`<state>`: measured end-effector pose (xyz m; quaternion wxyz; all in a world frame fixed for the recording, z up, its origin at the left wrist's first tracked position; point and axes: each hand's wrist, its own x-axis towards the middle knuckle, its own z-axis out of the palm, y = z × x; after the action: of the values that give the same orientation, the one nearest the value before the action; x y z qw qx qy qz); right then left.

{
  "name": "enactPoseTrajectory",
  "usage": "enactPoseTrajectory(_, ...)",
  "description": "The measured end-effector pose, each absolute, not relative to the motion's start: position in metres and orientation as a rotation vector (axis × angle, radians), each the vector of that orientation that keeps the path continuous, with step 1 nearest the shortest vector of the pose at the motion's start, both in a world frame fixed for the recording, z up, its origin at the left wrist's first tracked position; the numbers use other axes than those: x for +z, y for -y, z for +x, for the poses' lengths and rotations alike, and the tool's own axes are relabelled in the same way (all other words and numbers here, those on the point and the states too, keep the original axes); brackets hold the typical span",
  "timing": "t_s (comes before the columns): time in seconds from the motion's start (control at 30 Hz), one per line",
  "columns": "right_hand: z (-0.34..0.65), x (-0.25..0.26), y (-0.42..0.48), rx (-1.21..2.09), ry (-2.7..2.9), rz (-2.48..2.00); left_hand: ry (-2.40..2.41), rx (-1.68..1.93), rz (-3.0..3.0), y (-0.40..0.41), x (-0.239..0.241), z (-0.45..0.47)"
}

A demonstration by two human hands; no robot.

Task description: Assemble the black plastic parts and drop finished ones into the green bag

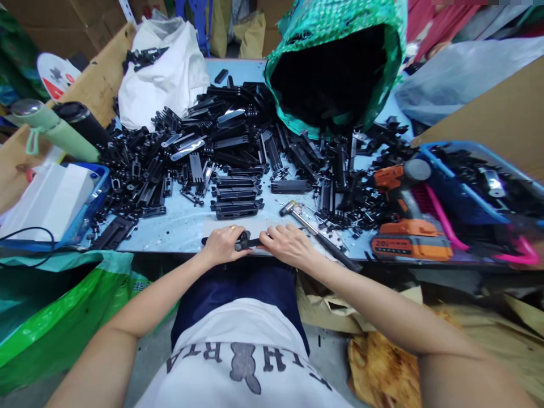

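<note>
At the front edge of the blue table, both my hands are closed on a black plastic part [250, 243]. My left hand [223, 245] grips its left end, and my right hand [288, 243] holds its right end. The fingers cover much of the part, so its full shape is hidden. Just beyond my hands lies a stack of similar long black parts [238, 198] set in rows. A hammer [317, 229] rests to the right of my right hand, its dark handle pointing toward the table edge.
Heaps of black parts [232, 124] cover the table's middle. A green woven sack [340, 17] gapes open behind them, beside a white sack [165, 73] at left. On the right are an orange cordless drill [408, 226] and a blue basket [467, 187]. Bottles [63, 130] stand left.
</note>
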<state>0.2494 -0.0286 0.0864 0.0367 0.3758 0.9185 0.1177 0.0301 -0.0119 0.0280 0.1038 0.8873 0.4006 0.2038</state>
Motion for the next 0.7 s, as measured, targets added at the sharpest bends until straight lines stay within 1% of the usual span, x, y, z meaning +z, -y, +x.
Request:
enactPoseTrajectory(0.1, 0.25, 0.082, 0.032, 0.373, -2.801, 1.261, -1.192, 0.598, 2.593, 0.01, 0.028, 0.034)
enactPoseTrajectory(0.3, 0.262, 0.077, 0.028, 0.276, -2.872, 1.155, -1.146, 0.457, 2.619, 0.011, 0.029, 0.037)
enactPoseTrajectory(0.4, 0.27, 0.062, 0.027, 0.231, -2.897, 1.238, -1.133, 0.373, 2.612, 0.01, 0.036, 0.041)
enactPoseTrajectory(0.47, 0.276, 0.045, 0.028, 0.18, -2.936, 1.31, -1.113, 0.408, 2.638, 0.003, 0.044, 0.052)
enactPoseTrajectory(0.6, 0.284, 0.014, 0.032, 0.074, -3.026, 1.435, -1.108, 0.496, 2.664, -0.033, 0.061, 0.114)
enactPoseTrajectory(0.7, 0.282, 0.003, 0.035, 0.045, -3.018, 1.55, -1.099, 0.389, 2.679, -0.064, 0.064, 0.185)
